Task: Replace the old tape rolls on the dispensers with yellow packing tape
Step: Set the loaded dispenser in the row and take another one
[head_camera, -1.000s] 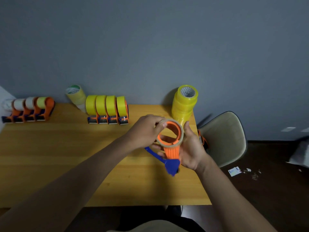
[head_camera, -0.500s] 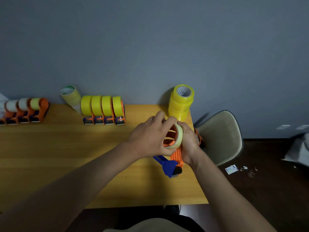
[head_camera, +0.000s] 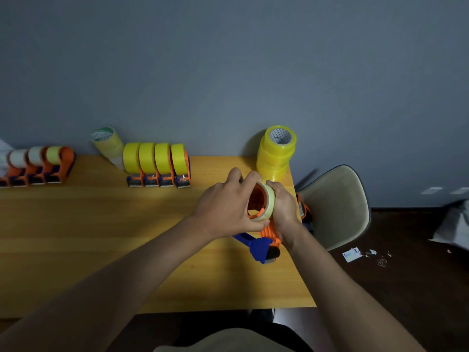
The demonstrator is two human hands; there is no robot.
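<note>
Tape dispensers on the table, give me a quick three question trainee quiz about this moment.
1. True or false: the row of four dispensers at the back already carries yellow rolls.
2. Which hand holds the orange dispenser by its handle: A left, B right?
3. Fill in: the spare yellow rolls stand stacked at the table's far ____ corner.

Key: 1 true. 2 B; the right hand holds the handle while the left hand grips the old roll. 3 right.

Leftmost dispenser (head_camera: 3,180) cut off
</note>
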